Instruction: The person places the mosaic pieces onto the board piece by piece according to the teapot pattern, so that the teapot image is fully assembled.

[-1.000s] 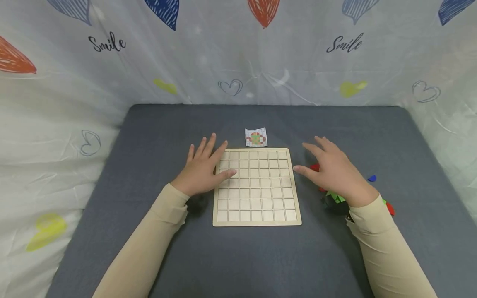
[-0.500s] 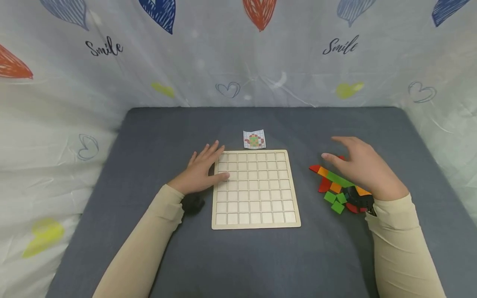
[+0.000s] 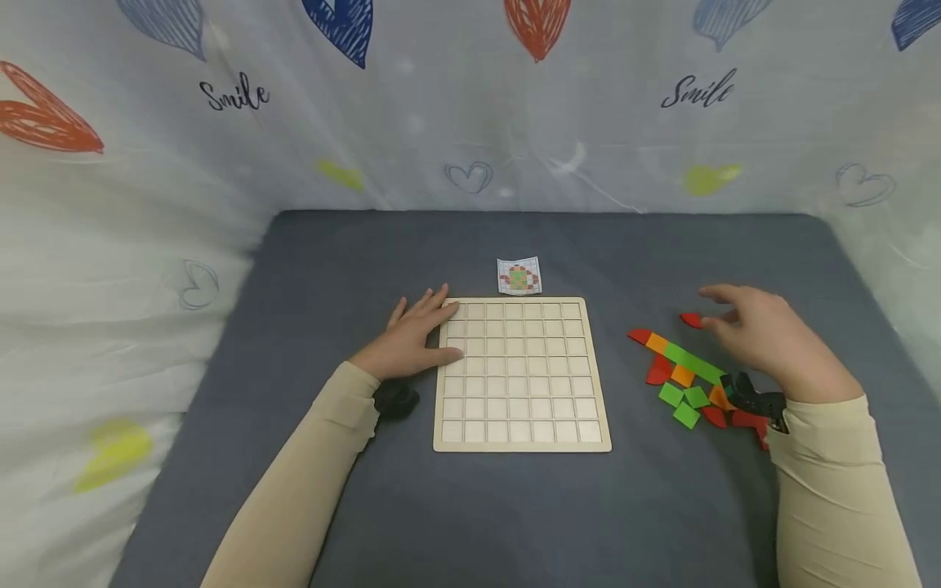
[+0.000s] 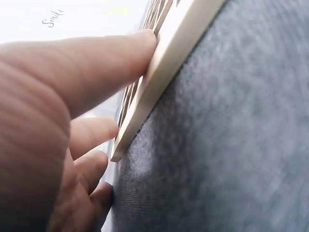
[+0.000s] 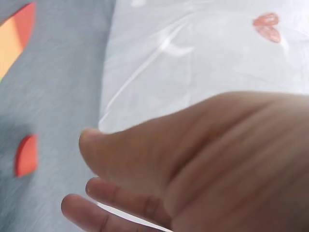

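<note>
The left hand lies flat, fingers straight, on the left edge of the wooden grid board at the table's middle. The right hand hovers loosely open, holding nothing, over the colored tiles near the right edge — fingertips just beside a lone red tile.

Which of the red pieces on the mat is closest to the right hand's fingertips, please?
The small red piece lying alone, apart from the pile, just off the right hand; the other reds sit lower in the cluster.

Right hand moved off the coloured tiles, now uncovered
</note>
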